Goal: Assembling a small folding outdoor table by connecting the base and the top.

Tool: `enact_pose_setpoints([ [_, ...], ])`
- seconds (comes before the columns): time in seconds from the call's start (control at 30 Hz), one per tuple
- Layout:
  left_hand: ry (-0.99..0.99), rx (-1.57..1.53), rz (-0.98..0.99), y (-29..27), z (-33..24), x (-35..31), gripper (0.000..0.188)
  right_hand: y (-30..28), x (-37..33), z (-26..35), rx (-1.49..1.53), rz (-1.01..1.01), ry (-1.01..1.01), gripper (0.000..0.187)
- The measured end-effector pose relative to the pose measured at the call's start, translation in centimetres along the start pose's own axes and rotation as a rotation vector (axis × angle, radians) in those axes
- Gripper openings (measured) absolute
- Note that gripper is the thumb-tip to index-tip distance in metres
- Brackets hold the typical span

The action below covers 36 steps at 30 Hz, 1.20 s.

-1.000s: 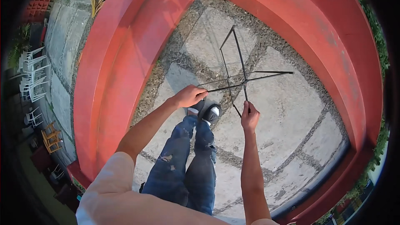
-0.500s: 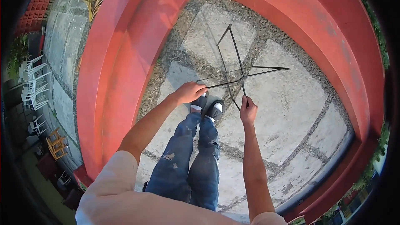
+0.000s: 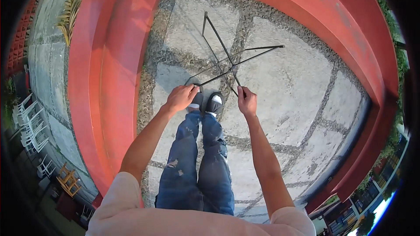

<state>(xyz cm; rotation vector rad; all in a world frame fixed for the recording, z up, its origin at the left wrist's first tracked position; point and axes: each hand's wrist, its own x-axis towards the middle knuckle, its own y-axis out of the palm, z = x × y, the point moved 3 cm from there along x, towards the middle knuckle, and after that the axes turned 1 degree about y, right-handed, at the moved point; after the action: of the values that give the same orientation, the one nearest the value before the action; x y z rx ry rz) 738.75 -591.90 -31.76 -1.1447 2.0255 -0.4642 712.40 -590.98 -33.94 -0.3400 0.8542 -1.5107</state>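
Note:
A thin black metal frame [image 3: 234, 68], with rods spreading from a central joint like a folding stand's legs, is held in front of my feet. My left hand [image 3: 180, 98] is closed round the end of its left rod. The near rod ends in my right hand [image 3: 247, 100], whose fingers are also wrapped round it. Two bent arms of the frame reach away from me, one to the far left and one to the right. Its thin shadow falls on the paving, so I cannot tell whether any rod touches the ground.
Stone slabs [image 3: 280, 87] with gravel joints lie under my dark shoes [image 3: 215, 103]. A low red wall [image 3: 118, 61] runs along the left, and another red wall [image 3: 323, 13] curves round the far and right sides. White chairs [image 3: 30, 126] and a wooden chair [image 3: 68, 179] stand beyond the left wall.
The view has turned, so the walls and paving appear shifted left. My hands and the frame sit farther left in the picture. Both hands keep their hold on the rods.

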Motion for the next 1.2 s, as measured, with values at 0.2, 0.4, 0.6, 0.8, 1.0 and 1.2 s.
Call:
enact_pose_setpoints([
  [0.2, 0.010, -0.069, -0.006, 0.2, -4.9, -0.7, 0.036, -4.9, -1.8, 0.0, 0.041, -0.093, -0.013, 0.024],
  [0.4, 0.073, -0.033, -0.039, 3.9, -11.7, -0.3, 0.037, -11.7, -3.4, -3.6, 0.008, -0.176, 0.065, 0.022],
  [0.6, 0.090, -0.047, -0.019, 9.5, -14.5, 0.8, 0.037, -14.2, -4.7, -8.9, 0.024, -0.171, 0.124, 0.025],
  [0.8, -0.019, 0.008, 0.020, 13.6, -15.2, 0.0, 0.037, -14.1, -6.4, -13.3, 0.127, -0.169, 0.085, 0.024],
  [1.0, -0.025, -0.021, -0.064, 14.5, -14.4, -1.0, 0.036, -13.7, -6.2, -13.7, 0.148, -0.072, 0.063, 0.021],
  [1.2, -0.084, -0.007, -0.103, 11.7, -12.7, 0.2, 0.033, -12.2, -2.3, -10.8, 0.146, -0.026, 0.002, 0.025],
])
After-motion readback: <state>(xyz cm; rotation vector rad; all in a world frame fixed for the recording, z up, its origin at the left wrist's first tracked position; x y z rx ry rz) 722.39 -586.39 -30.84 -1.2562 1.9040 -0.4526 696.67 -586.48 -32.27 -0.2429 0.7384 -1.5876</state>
